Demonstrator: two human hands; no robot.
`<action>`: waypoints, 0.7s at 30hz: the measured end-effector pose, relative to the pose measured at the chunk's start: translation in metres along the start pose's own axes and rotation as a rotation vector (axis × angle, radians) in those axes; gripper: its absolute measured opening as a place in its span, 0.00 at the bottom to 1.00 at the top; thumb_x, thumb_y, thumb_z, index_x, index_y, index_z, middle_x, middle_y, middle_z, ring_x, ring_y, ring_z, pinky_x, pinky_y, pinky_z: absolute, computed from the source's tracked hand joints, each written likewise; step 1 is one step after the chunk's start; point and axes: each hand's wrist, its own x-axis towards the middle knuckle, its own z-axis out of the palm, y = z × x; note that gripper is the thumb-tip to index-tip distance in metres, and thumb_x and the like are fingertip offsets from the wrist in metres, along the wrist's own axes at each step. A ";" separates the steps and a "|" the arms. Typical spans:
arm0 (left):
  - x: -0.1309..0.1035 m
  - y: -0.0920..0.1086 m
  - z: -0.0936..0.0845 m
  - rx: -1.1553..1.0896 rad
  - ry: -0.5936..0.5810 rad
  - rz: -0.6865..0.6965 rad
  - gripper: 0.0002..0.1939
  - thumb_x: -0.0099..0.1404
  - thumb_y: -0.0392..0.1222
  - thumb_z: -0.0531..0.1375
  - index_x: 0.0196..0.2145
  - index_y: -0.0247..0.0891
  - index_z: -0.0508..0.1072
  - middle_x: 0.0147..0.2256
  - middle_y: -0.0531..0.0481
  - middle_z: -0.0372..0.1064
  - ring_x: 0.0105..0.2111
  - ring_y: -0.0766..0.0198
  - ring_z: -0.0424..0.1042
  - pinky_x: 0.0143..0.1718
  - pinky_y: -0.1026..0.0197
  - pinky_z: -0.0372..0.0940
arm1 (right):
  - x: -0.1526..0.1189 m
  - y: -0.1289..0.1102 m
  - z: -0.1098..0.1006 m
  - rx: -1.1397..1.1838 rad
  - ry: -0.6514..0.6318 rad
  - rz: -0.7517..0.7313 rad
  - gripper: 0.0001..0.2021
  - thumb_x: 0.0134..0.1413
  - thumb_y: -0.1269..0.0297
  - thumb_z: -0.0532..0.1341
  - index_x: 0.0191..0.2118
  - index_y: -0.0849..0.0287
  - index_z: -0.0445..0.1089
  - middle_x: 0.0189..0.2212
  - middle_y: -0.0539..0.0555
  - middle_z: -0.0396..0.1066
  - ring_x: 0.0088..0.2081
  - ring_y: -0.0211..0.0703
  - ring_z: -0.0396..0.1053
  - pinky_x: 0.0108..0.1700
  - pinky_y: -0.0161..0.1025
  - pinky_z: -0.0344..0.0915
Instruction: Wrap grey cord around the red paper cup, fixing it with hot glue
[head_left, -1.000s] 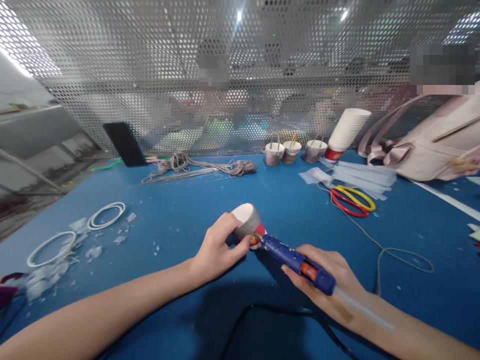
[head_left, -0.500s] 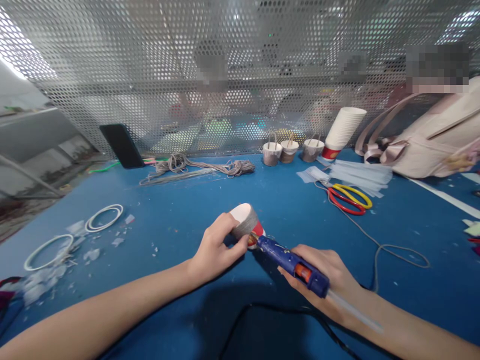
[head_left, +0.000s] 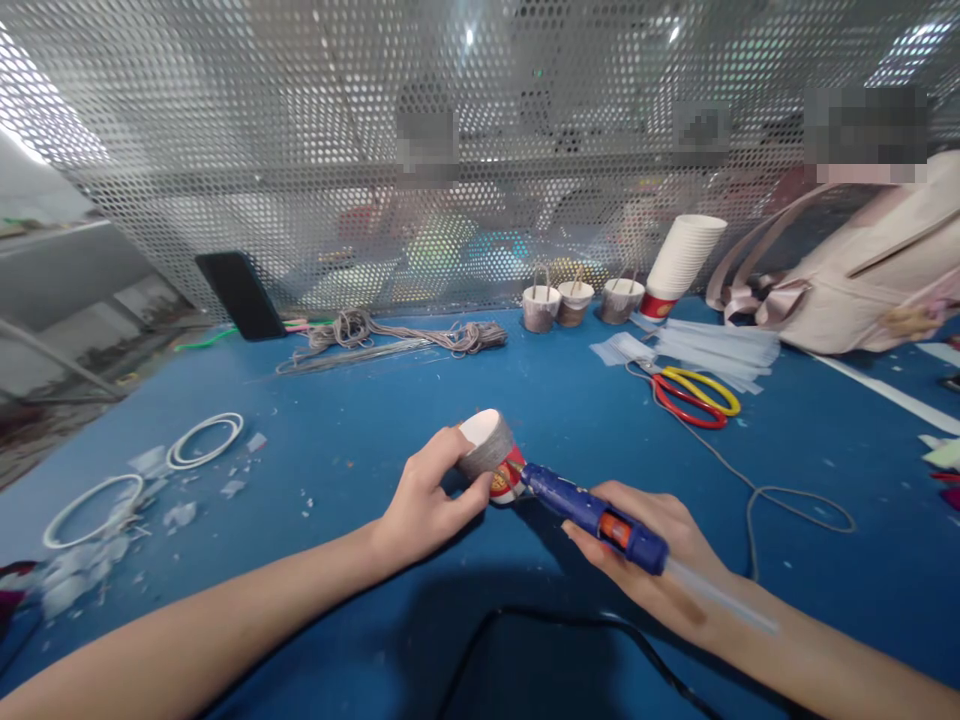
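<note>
My left hand [head_left: 431, 490] grips a small paper cup [head_left: 486, 448], tilted with its white mouth up and to the left. Grey cord wraps the cup's upper part, while the red printed lower part is bare. In my right hand [head_left: 660, 540] is a blue glue gun [head_left: 574, 502], its nozzle at the red side of the cup. A clear glue stick [head_left: 724, 598] juts from the gun's back end. Whether the nozzle tip touches the cup, I cannot tell. The trigger is hidden behind the gun and my fingers.
Scissors [head_left: 697, 398] and clear glue sticks or strips [head_left: 716, 350] lie right. Several cord-wrapped cups [head_left: 540, 308], stacked paper cups [head_left: 684, 255] and a bag [head_left: 862, 270] stand behind. Grey cord [head_left: 465, 338], a phone [head_left: 240, 295] and white rings [head_left: 204, 440] are left. A black cable [head_left: 555, 612] crosses the front.
The glue gun has shifted slightly to the right along the cup's red side, showing more of the printed emblem. My left hand still grips the cup in nearly the same place.
</note>
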 end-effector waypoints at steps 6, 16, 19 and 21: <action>0.000 0.001 -0.002 -0.026 -0.034 -0.028 0.03 0.58 0.35 0.54 0.27 0.37 0.63 0.25 0.53 0.62 0.25 0.68 0.60 0.26 0.65 0.59 | -0.001 0.000 0.000 0.034 -0.037 0.016 0.07 0.55 0.60 0.58 0.31 0.58 0.65 0.20 0.47 0.65 0.19 0.33 0.62 0.23 0.31 0.58; 0.000 0.001 -0.003 -0.058 -0.038 -0.028 0.03 0.57 0.35 0.53 0.26 0.37 0.63 0.24 0.53 0.62 0.25 0.68 0.60 0.27 0.64 0.60 | 0.004 -0.011 -0.006 0.040 -0.039 0.159 0.11 0.55 0.58 0.57 0.25 0.56 0.64 0.18 0.46 0.63 0.18 0.32 0.59 0.18 0.31 0.55; 0.001 0.000 -0.003 -0.052 -0.043 -0.009 0.02 0.57 0.35 0.53 0.26 0.37 0.63 0.24 0.53 0.61 0.24 0.68 0.59 0.26 0.65 0.59 | 0.004 -0.010 -0.007 0.057 -0.050 0.151 0.11 0.55 0.58 0.57 0.25 0.57 0.63 0.17 0.45 0.62 0.17 0.32 0.57 0.19 0.31 0.55; 0.000 0.000 -0.003 -0.053 -0.037 -0.001 0.02 0.57 0.34 0.53 0.26 0.37 0.63 0.24 0.53 0.61 0.24 0.68 0.59 0.26 0.64 0.59 | 0.005 -0.010 -0.009 0.065 -0.049 0.189 0.13 0.55 0.58 0.57 0.23 0.57 0.62 0.17 0.45 0.62 0.18 0.32 0.57 0.19 0.31 0.55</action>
